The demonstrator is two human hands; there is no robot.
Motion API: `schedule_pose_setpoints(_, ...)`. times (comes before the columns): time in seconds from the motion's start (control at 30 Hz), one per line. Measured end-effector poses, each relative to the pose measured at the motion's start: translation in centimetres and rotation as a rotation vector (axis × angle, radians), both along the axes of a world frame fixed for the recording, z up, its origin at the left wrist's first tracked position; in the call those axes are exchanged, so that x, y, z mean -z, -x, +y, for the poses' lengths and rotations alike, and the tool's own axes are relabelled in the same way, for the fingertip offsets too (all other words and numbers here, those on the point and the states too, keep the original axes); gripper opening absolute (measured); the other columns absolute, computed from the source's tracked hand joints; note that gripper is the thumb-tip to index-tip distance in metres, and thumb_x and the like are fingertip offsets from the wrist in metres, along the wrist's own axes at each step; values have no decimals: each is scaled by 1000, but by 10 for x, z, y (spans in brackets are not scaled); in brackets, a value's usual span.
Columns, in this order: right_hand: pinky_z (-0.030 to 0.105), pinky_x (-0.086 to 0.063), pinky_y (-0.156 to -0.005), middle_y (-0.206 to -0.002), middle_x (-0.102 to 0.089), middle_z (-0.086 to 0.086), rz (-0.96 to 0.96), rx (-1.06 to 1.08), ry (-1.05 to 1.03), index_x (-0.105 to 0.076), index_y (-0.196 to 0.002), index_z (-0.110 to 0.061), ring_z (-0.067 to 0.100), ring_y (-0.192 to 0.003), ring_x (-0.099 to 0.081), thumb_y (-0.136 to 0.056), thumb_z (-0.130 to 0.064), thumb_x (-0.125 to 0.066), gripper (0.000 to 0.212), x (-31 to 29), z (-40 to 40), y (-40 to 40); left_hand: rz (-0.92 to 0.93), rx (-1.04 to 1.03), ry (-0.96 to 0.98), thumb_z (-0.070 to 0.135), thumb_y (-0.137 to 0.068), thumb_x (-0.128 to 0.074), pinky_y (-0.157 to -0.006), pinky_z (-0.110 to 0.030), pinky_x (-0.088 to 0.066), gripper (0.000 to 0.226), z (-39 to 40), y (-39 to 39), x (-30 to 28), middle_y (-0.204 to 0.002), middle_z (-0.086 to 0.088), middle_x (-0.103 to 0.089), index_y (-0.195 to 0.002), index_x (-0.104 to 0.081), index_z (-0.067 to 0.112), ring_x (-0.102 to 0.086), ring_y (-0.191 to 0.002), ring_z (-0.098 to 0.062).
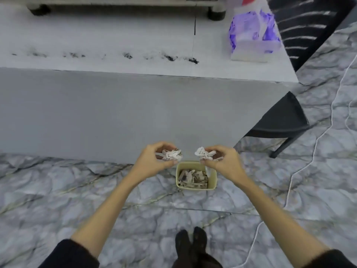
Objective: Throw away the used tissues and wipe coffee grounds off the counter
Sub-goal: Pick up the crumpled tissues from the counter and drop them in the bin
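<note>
Marble floor (77, 190); crumpled tissues (172, 154) in both hands, above bin (212, 177).

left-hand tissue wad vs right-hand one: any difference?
The left hand grips its wad left of the bin, over the floor; the right hand holds its wad above the bin's rim. The left wad shows dark specks; the right wad looks whiter. Both are crumpled and unreleased.
</note>
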State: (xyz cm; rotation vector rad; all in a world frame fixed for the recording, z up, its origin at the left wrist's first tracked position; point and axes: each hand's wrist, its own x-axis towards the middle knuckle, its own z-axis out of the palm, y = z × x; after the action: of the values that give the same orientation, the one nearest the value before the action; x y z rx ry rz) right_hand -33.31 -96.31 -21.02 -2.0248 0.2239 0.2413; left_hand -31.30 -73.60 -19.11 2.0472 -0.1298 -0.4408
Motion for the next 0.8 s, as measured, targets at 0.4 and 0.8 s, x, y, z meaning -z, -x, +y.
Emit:
schedule_pose_setpoints(0.4, 35, -49, -66, -81, -67, 9, 165, 235, 112, -69, -92, 0, 21, -73, -59, -67, -16, -80, 32, 333, -28, -27, 160, 3, -186, 18, -67, -78, -71, -18, -43, 36, -66, -39, 335, -102, -8, -67, -101, -64, 11, -57, -87, -13)
schedule_pose_setpoints(0.8, 37, -46, -72, -111, -56, 13, 222, -278, 823, -58, -103, -3, 32, -102, -54, -87, -11, -50, 19, 277, -32, -33, -91, 475, -819, 28, -92, -45, -85, -42, -44, 30, -103, -35, 281, -113, -14, -57, -107, -59, 6, -51, -109, -32)
